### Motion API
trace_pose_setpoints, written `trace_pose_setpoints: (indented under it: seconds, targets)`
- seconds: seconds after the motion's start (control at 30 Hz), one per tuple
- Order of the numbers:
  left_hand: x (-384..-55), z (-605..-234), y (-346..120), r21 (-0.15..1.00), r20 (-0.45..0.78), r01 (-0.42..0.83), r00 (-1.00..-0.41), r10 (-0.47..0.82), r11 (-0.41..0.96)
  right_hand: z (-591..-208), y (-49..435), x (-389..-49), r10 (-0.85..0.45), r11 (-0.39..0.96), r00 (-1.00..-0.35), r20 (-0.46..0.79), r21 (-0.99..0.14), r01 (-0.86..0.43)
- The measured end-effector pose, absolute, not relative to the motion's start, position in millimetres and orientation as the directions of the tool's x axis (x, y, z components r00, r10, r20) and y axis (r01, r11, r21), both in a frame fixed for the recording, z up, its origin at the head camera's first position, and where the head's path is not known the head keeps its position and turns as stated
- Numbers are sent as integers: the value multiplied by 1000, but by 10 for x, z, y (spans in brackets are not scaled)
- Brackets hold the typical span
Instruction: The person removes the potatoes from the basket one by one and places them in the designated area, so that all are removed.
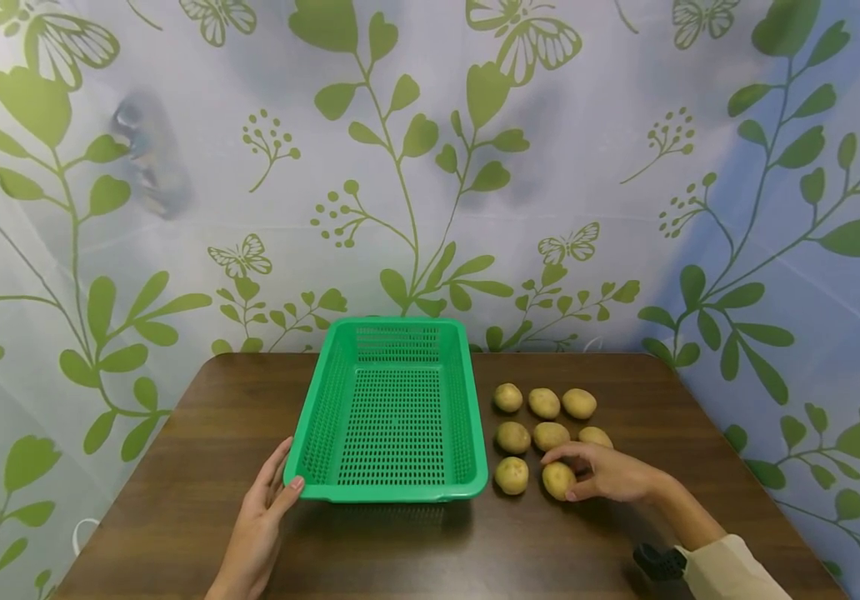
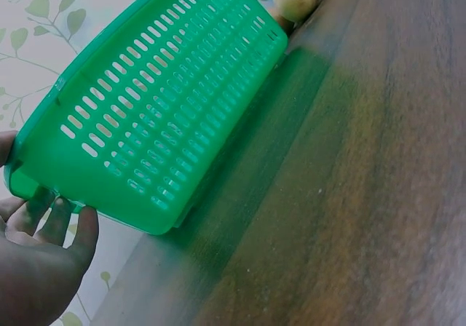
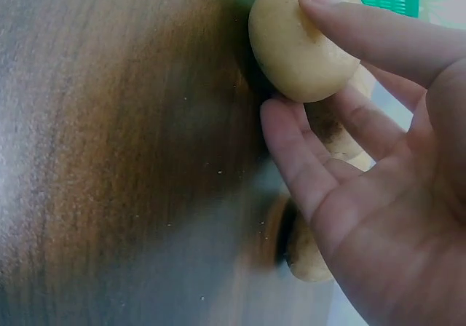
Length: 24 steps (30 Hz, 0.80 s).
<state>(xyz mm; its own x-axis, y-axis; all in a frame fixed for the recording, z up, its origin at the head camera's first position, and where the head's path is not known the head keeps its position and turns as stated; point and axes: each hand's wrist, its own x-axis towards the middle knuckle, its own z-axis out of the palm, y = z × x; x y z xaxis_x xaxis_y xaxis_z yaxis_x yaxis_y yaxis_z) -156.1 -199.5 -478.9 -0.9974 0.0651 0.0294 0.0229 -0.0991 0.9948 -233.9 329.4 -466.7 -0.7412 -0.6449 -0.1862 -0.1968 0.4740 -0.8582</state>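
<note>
A green plastic basket (image 1: 392, 492) with slotted walls and floor sits left of the potatoes, holding nothing. My left hand (image 1: 256, 521) grips its near left corner, thumb over the rim and fingers below. In the left wrist view, those fingers (image 2: 86, 231) curl under the lip of the basket (image 2: 182, 129). My right hand (image 1: 616, 473) holds a potato (image 1: 559, 480) in the front row between thumb and fingers. Seen from the right wrist, the thumb lies across the near side of that potato (image 3: 291, 42), with fingers on the opposite side.
Several other potatoes stand in rows right of the basket, among them a front-row potato (image 1: 511, 476) and a back-row potato (image 1: 578, 404). All stand on a brown wooden table (image 1: 385, 558). Behind it hangs a leaf-patterned cloth (image 1: 430, 208).
</note>
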Motion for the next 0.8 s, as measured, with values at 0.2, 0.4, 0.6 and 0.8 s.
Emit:
trace_pose_setpoints:
  seconds: [0.2,0.4,0.6,0.8]
  targets:
    - [-1582,-4792,-2004,995,25,19,-998,54,-100,-4618,3277,-2365,-642,514,-747,-171,-820,-253]
    - [-1583,-4782,-1997,995,12,7,-998,54,-95,-4563,3280,-2361,-636,519,-750,-181,-819,-243]
    - [-1599,-4788,-1996,995,19,14,-999,50,-100,-4511,3292,-2375,-637,545,-748,-187,-795,-265]
    - [-1629,-4783,-2001,999,11,9,-999,38,-53,-4342,3312,-2409,-642,579,-733,-227,-770,-268]
